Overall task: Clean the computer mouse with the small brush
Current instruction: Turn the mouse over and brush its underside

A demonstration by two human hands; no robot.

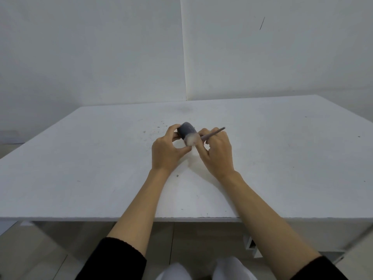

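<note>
White counter [101,168], centre: our left hand [167,152] grips dark computer mouse [186,131]; right hand [217,153], at 3 o'clock, pinches small brush [198,137], bristles on mouse. Cleaning apparently midway.

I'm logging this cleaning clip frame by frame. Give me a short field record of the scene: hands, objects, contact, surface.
left hand: grips the computer mouse, held off the table
right hand: holds the small brush by its handle
contact: the pale bristles touch the mouse's near end
surface: white table, with a few dark specks
sleeves: black, pushed up the forearms
</note>
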